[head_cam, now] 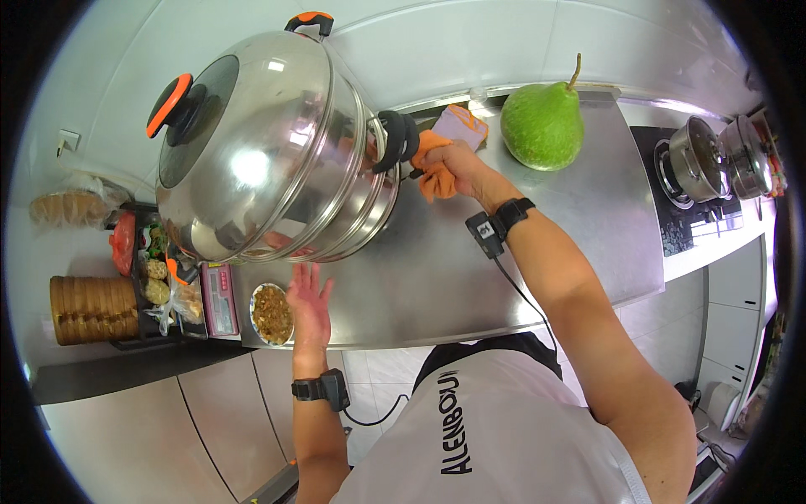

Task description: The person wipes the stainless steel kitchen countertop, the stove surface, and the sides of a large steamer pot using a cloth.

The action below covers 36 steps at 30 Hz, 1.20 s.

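Observation:
A large stainless-steel steamer pot (302, 170), with stacked tiers and a domed lid (252, 126), stands on the left half of the steel counter. My right hand (454, 165) grips an orange cloth (439, 181) beside the black side handle (397, 142) of the pot. Whether the cloth touches that handle cannot be told. Below the pot's near side, my left hand (312, 305) holds nothing, its fingers spread and pointing towards the steel wall. An oval bowl of brown chopped filling (272, 315) sits just left of that hand, close to the counter's front edge.
A green bottle gourd (543, 126) and a folded lilac cloth (465, 126) lie along the back wall. Left are a pink kitchen scale (220, 299), stacked bamboo steamers (94, 310) and bagged food (187, 302). A saucepan (696, 160) stands on the hob (677, 233) at right.

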Each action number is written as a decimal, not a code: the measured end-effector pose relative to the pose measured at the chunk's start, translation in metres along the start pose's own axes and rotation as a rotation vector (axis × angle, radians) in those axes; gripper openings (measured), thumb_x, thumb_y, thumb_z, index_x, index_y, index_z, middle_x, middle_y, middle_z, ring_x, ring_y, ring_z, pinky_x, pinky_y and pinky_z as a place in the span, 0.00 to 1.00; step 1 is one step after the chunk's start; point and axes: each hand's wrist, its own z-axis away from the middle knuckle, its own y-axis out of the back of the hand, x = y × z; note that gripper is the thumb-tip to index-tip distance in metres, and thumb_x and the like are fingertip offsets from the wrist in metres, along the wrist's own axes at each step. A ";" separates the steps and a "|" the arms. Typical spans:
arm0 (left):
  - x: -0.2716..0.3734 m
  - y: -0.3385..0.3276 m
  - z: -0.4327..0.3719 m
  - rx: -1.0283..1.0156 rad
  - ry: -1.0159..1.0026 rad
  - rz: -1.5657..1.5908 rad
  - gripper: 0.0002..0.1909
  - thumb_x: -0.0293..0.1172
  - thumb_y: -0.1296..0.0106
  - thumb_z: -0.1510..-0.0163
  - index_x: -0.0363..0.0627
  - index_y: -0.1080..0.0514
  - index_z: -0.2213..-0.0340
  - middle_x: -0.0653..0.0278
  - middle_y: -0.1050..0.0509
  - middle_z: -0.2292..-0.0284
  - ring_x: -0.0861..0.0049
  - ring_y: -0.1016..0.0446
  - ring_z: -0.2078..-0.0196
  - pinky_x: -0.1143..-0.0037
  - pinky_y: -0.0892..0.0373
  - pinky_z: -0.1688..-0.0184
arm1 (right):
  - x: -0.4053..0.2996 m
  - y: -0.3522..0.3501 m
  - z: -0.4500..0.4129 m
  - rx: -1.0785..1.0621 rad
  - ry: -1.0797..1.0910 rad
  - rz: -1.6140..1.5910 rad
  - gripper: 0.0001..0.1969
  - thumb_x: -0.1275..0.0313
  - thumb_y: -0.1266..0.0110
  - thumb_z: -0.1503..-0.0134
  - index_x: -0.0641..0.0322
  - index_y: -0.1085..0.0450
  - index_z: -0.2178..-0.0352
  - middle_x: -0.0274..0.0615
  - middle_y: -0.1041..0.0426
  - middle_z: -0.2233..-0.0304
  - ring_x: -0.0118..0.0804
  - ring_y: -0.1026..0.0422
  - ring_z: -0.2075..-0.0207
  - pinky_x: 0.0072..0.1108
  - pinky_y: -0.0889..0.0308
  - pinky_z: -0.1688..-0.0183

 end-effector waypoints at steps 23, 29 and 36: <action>-0.068 0.007 0.049 -0.001 0.210 0.070 0.24 0.54 0.61 0.33 0.45 0.26 0.61 0.59 0.28 0.47 0.63 0.31 0.42 0.60 0.37 0.37 | 0.119 -0.004 0.163 -0.253 -0.229 -0.011 0.32 0.85 0.36 0.55 0.57 0.35 0.47 0.38 0.27 0.55 0.37 0.27 0.53 0.32 0.26 0.58; -0.052 -0.081 0.082 -0.359 0.316 0.251 0.31 0.60 0.67 0.34 0.44 0.25 0.63 0.59 0.27 0.49 0.52 0.41 0.33 0.54 0.46 0.32 | 0.073 0.009 0.168 -0.355 -0.235 0.706 0.24 0.83 0.37 0.55 0.64 0.32 0.54 0.42 0.23 0.65 0.39 0.22 0.69 0.30 0.25 0.69; -0.046 -0.110 0.080 -0.262 0.385 0.437 0.33 0.59 0.68 0.35 0.39 0.30 0.52 0.59 0.26 0.48 0.50 0.42 0.33 0.50 0.51 0.29 | 0.049 0.009 0.125 -0.002 0.273 0.127 0.23 0.79 0.38 0.50 0.66 0.36 0.52 0.42 0.23 0.66 0.35 0.23 0.73 0.28 0.26 0.72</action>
